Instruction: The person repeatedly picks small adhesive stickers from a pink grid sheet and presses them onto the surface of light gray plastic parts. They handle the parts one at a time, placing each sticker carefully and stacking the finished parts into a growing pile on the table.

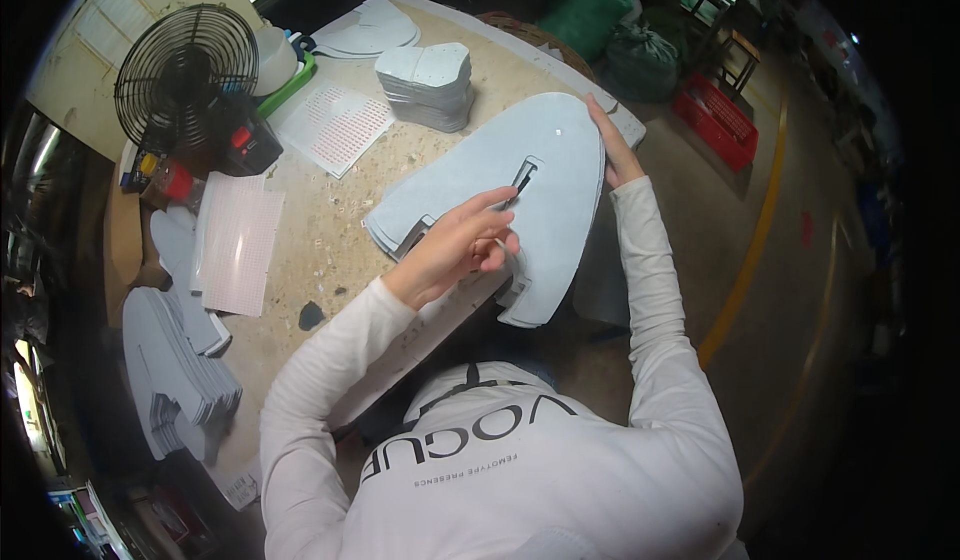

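A large pale blue-grey cut-out sheet (480,160), rounded at its far end and with a narrow slot in the middle, lies at the table's front edge and partly overhangs it. More than one layer shows along its rim. My right hand (615,140) holds its right far edge, the fingers along the side and partly hidden. Over the sheet's middle is my left hand (458,245), its index finger stretched toward the slot and the other fingers loosely bent apart. Nothing shows in that hand.
Behind the sheet stands a wrapped stack of smaller grey pieces (427,85). Printed sheets (335,125) and a black fan (190,85) are at the left. More layered cut-outs (170,360) lie near left. On the floor at right sits a red crate (715,120).
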A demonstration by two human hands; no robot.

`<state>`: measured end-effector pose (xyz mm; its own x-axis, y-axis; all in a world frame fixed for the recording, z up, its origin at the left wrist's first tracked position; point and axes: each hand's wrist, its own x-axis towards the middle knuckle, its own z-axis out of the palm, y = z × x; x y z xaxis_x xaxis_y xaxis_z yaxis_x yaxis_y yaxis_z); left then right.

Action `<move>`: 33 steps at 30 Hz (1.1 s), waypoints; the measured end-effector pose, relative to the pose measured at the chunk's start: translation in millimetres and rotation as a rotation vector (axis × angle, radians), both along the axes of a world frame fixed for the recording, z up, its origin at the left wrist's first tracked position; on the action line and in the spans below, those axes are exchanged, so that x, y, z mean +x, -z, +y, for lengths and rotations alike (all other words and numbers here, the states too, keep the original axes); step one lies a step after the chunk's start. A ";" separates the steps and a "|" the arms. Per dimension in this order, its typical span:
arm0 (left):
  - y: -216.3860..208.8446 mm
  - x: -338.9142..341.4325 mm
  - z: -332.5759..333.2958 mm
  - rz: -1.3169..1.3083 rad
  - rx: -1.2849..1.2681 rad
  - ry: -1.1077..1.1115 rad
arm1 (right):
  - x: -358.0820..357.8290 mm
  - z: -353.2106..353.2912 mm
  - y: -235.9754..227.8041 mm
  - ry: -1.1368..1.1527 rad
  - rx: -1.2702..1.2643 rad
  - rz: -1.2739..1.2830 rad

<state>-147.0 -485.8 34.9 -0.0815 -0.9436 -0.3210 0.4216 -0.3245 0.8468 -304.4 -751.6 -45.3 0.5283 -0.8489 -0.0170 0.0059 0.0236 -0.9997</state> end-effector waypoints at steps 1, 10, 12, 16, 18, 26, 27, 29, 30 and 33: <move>2.8 -3.0 -5.7 0.102 0.049 -0.050 | -0.2 4.7 -5.0 0.012 -0.067 0.063; 34.3 -8.7 23.7 0.354 0.001 -0.137 | 24.4 120.8 -103.9 0.178 -0.879 0.109; 36.0 -15.9 42.0 0.306 -0.098 -0.179 | 35.4 162.6 -133.0 0.125 -1.129 -0.013; 36.8 -26.5 62.4 0.764 -0.589 -0.184 | 56.9 215.7 -179.6 -0.023 -1.283 -0.264; 36.4 -21.1 60.8 1.066 -0.689 -0.269 | 65.1 230.6 -192.7 -0.070 -1.443 -0.337; 5.6 42.1 62.2 1.245 -0.957 0.055 | 88.4 227.6 -195.7 -0.376 -1.176 -0.590; -2.1 44.4 65.9 1.259 -0.959 0.084 | 90.2 215.9 -194.6 -0.477 -0.992 -0.619; -19.4 46.3 76.6 1.258 -0.852 0.014 | 113.5 186.0 -192.9 -0.591 -0.697 -0.594; -28.1 45.5 84.6 1.246 -0.844 0.022 | 134.2 173.6 -191.3 -0.672 -0.663 -0.568; -49.9 38.5 103.0 1.362 -0.573 -0.133 | 180.0 173.7 -166.6 -1.015 0.010 -0.618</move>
<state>-108.5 -382.8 84.8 0.0879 -0.9367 0.3389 0.9757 0.0124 -0.2187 -124.3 -577.9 121.3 0.8804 -0.0390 0.4727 0.4611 0.3034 -0.8339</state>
